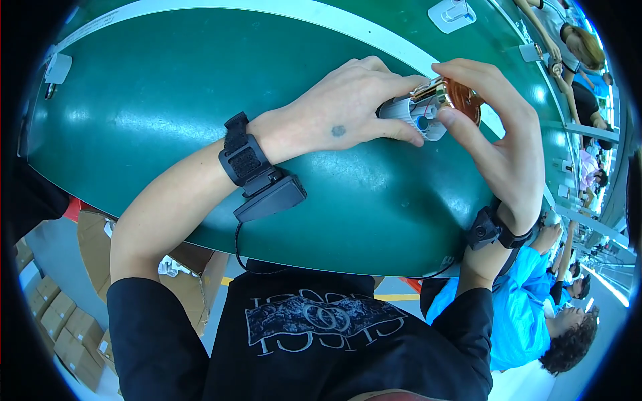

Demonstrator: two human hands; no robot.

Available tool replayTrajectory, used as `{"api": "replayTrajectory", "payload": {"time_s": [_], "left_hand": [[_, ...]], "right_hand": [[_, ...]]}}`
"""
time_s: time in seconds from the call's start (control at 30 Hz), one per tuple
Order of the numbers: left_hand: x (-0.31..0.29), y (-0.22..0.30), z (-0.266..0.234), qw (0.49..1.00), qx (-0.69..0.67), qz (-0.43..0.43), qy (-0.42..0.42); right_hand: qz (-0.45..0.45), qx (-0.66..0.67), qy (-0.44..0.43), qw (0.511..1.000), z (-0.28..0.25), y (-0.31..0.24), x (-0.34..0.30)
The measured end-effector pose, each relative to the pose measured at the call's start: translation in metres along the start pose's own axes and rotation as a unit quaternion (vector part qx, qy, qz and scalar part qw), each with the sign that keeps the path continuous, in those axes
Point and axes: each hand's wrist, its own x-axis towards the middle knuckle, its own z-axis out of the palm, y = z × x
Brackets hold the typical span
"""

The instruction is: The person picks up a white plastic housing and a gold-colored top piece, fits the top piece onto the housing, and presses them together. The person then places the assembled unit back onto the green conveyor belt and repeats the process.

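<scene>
My left hand (344,107) reaches across the green work surface (221,73). Its thumb and fingers close round a white ribbed plastic housing (399,108). Inside the housing's open end a small blue round part (421,123) and a thin red wire show. My right hand (511,134) pinches a shiny copper-gold rounded metal piece (465,99) between thumb and fingers at that open end. The two pieces sit against each other or nearly so; the fingers partly hide where they meet. Each wrist wears a black strapped device.
A white cup-like housing (452,15) stands on the far surface, beyond a white curved strip (374,32). Another white part (59,69) lies at the far left. Below the near edge is an open cardboard box (200,284). A co-worker in blue (515,311) sits at the right.
</scene>
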Motion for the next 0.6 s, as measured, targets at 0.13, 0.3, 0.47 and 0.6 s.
{"api": "replayTrajectory", "payload": {"time_s": [0.13, 0.3, 0.47, 0.6], "left_hand": [[0.004, 0.002, 0.003, 0.999, -0.014, 0.026, 0.022], [0.001, 0.004, -0.001, 0.999, 0.012, -0.017, -0.025], [0.0, 0.006, 0.004, 1.0, -0.005, 0.0, -0.005], [-0.002, 0.006, 0.001, 1.0, -0.003, -0.013, -0.011]], "right_hand": [[0.002, -0.014, 0.009, 1.0, -0.002, 0.0, -0.002], [-0.001, -0.019, 0.002, 1.0, 0.002, 0.003, -0.001], [0.011, -0.014, -0.006, 1.0, 0.0, 0.001, -0.006], [0.01, -0.012, -0.009, 1.0, 0.004, -0.001, -0.004]]}}
